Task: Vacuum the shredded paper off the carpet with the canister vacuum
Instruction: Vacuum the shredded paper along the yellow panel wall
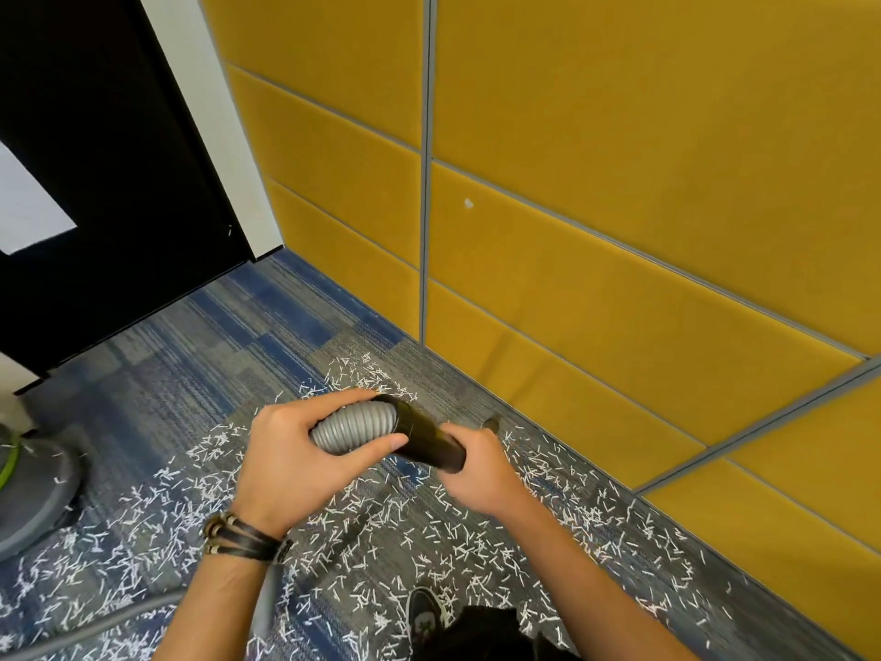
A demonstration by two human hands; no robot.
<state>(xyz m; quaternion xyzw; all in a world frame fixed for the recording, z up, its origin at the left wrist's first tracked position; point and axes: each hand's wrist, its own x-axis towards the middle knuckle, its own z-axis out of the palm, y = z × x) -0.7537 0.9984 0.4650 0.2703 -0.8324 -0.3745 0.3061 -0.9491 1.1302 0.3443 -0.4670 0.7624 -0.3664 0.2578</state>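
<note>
Left grip [305, 465] clenched round grey ribbed hose [355, 424]. Right grip [481, 469] grasps black tube [424, 434], joined to hose end. Shredded paper [381, 531] lies scattered on carpet [190, 355] below both grips. Canister vacuum [33, 489] well left of grips. Yellow wall panels [619, 231] beyond.

Bright even indoor light, soft shadows on carpet [181, 374], wide-angle curving at edges, hose [267, 608] blurred at bottom.

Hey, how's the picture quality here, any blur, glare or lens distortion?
Head view: soft, even light, no glare; wide-angle skews the yellow wall panels; left hand on ribbed hose, right hand on black wand are sharp; grey tube near the bottom edge is blurred.
</note>
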